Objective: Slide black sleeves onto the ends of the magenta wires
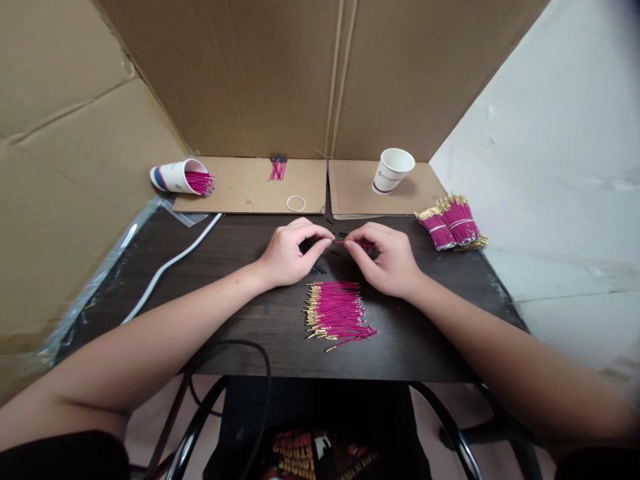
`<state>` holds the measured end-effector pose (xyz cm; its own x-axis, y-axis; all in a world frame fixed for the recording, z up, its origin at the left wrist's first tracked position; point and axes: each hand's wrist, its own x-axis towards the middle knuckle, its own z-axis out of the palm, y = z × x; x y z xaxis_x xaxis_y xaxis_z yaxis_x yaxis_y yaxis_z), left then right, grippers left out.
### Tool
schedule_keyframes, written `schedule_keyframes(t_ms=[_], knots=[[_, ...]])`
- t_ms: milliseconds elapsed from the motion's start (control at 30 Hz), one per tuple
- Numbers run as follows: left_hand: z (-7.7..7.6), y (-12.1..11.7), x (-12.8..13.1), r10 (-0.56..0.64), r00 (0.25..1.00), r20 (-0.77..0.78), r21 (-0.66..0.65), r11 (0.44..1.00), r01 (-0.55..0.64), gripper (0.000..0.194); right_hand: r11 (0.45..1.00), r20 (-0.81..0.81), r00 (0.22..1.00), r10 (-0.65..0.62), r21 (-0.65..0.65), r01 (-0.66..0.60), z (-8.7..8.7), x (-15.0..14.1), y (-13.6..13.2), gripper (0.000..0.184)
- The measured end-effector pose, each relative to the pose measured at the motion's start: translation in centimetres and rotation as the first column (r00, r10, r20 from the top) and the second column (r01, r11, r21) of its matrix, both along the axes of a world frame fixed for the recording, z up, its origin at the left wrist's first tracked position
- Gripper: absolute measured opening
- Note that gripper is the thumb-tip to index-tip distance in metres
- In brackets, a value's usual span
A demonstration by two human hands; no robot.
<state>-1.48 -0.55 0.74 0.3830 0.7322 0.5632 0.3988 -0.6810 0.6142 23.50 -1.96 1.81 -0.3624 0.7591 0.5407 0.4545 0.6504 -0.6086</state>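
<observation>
Over the middle of the dark table, my left hand (297, 252) and my right hand (383, 259) face each other with fingertips pinched. A thin magenta wire (339, 242) runs between them, its left end hidden in my left fingertips. The right hand grips the wire farther along, and part of it shows beneath those fingers. Small black tube pieces (319, 269) lie scattered under and between the hands. Just below, a loose row of magenta wires (339, 308) rests on the table, gold terminals to the left and silvery tips to the right.
Cardboard walls enclose the back. A tipped paper cup (170, 176) spills wires at left, near a few black-ended wires (279, 169) and a rubber band (296, 203). An upright paper cup (393, 171) and banded wire bundles (453, 223) stand right. A white cable (170, 263) crosses the left.
</observation>
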Motion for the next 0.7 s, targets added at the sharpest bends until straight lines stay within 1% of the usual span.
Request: schedule_keyframes(t_ms=[100, 233, 333, 700], knots=[[0.01, -0.06, -0.01, -0.006, 1.000, 0.001, -0.002, 1.000, 0.006, 0.014, 1.000, -0.007, 1.000, 0.002, 0.005, -0.002, -0.11, 0.02, 0.09, 0.015], [0.02, -0.13, -0.04, -0.015, 1.000, -0.003, 0.002, 1.000, 0.015, 0.016, 0.999, -0.021, 0.999, -0.030, -0.035, 0.029, -0.35, 0.09, 0.32, 0.018], [-0.03, -0.10, -0.03, 0.002, 1.000, -0.012, 0.008, 1.000, -0.002, 0.013, 0.998, -0.026, 0.999, -0.040, -0.049, 0.039, -0.47, 0.09, 0.40, 0.019], [-0.02, -0.11, 0.05, 0.005, 1.000, -0.004, 0.016, 1.000, -0.005, 0.011, 0.998, -0.019, 0.999, -0.041, -0.042, 0.040, -0.50, 0.20, 0.44, 0.018]])
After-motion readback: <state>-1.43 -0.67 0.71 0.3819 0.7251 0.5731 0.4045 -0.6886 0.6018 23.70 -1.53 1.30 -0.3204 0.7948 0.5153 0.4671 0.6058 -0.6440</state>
